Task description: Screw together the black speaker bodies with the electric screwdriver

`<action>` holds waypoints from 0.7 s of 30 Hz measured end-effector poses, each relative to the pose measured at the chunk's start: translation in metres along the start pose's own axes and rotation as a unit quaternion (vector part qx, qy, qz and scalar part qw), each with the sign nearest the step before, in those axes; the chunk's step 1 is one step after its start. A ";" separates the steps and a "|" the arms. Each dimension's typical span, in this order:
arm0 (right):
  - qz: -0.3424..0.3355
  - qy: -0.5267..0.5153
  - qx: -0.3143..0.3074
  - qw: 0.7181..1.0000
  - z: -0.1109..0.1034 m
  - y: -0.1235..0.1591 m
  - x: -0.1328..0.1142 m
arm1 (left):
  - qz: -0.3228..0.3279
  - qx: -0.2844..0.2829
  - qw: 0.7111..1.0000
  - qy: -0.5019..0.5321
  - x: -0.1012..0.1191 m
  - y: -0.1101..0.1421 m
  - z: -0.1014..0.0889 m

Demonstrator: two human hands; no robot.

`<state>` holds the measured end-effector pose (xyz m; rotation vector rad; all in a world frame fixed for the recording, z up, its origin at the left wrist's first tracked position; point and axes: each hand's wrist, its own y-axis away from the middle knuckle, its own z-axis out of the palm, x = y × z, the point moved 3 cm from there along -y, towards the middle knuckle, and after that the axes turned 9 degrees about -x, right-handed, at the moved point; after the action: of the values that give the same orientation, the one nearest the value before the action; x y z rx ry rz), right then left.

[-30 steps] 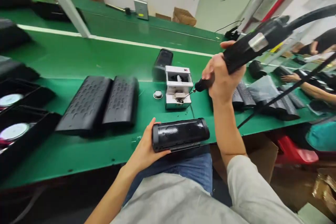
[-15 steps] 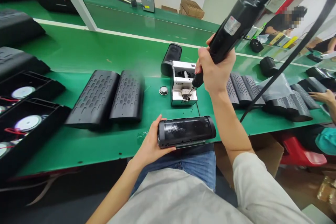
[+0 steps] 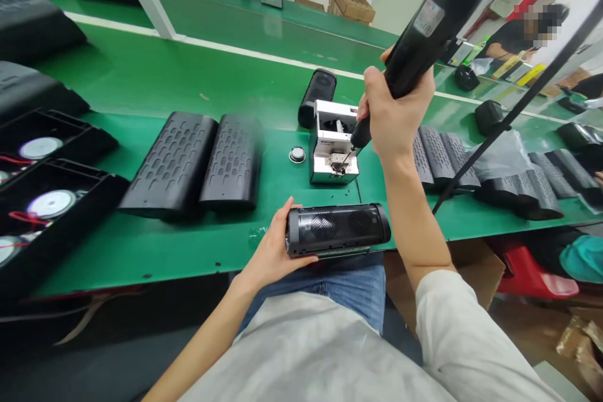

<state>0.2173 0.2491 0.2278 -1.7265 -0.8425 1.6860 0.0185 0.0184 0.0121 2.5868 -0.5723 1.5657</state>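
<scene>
My left hand [image 3: 272,250] grips the left end of a black cylindrical speaker body [image 3: 338,229], which lies sideways at the near edge of the green bench above my lap. My right hand [image 3: 394,118] is wrapped round a black electric screwdriver [image 3: 424,19] with a thick cable rising to the upper right. Its bit points down into the front of a small silver screw feeder box [image 3: 332,151] on the bench.
Two black perforated speaker covers [image 3: 193,163] lie left of the feeder, and a small round part [image 3: 296,154] sits beside it. Black trays with round drivers [image 3: 47,201] stand at the left. More covers [image 3: 471,163] lie on the right. Another person sits far right.
The screwdriver swung from nearly level to steeply upright, and its bit came down onto the feeder box. My left hand kept its hold on the speaker body.
</scene>
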 end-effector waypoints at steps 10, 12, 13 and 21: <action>0.052 -0.112 -0.034 0.992 0.007 0.023 -0.069 | 0.029 -0.009 0.999 0.029 0.004 -0.002 0.001; 0.067 -0.125 -0.046 0.989 0.020 0.028 -0.096 | 0.036 -0.006 0.999 0.032 0.004 -0.002 0.002; 0.076 -0.135 -0.053 0.987 0.027 0.031 -0.107 | 0.039 -0.005 0.999 0.034 0.003 -0.003 0.002; 0.113 -0.122 -0.056 0.984 0.056 0.047 -0.116 | 0.054 0.006 0.998 0.032 0.002 -0.003 0.004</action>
<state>0.1633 0.1281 0.2635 -1.7676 -0.8934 2.0700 0.0242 0.0198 0.0121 2.5434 -0.7106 1.6809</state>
